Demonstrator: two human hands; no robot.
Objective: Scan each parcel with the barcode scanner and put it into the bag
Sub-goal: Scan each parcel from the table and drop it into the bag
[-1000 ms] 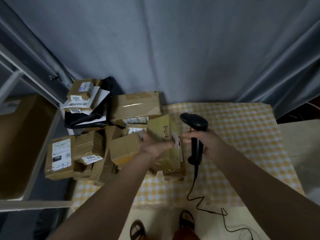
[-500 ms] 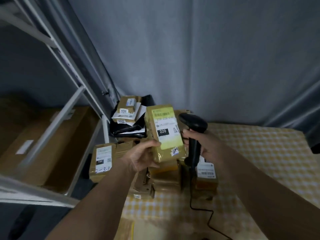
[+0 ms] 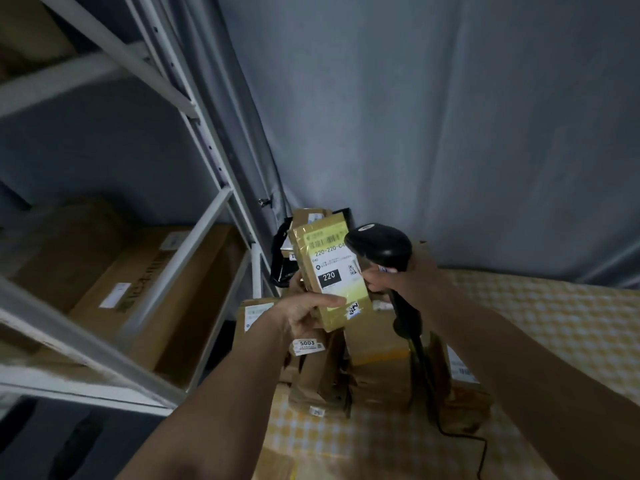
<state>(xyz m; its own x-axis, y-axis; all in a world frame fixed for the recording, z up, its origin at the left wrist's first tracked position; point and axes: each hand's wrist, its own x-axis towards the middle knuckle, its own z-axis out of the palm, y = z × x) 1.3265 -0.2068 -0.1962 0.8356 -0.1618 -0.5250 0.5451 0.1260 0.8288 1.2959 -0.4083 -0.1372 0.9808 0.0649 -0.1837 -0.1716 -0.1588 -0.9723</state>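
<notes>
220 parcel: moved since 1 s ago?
Yes. The 220 parcel, gripped by the left hand, has risen off the parcel pile on the checked tablecloth, label now facing the scanner.

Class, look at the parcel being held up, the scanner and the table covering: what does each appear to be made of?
Held parcel: likely brown cardboard under glossy tape, going by the sheen, with a printed paper label. Barcode scanner: black moulded plastic by its look, smooth with soft highlights. Table covering: yellow-and-white check, matte; cloth or vinyl, hard to tell.

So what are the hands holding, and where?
The left hand grips the labelled parcel by its lower left corner; the right hand grips the barcode scanner by its handle.
</notes>
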